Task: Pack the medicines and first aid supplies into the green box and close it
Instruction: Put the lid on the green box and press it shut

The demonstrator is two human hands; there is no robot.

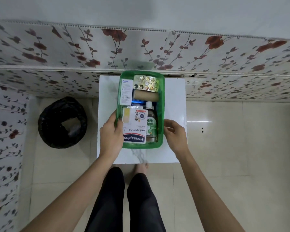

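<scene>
We see box (162, 114) full, no lid on. Left hand (111, 131) pinches 9 o'clock rim; right hand (174, 133) spread, 3 o'clock.

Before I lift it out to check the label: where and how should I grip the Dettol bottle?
Grip the Dettol bottle across its body from above. It lies flat, cap pointing away, between the Hansaplast box and the green box's right wall, so side access is blocked.
</scene>
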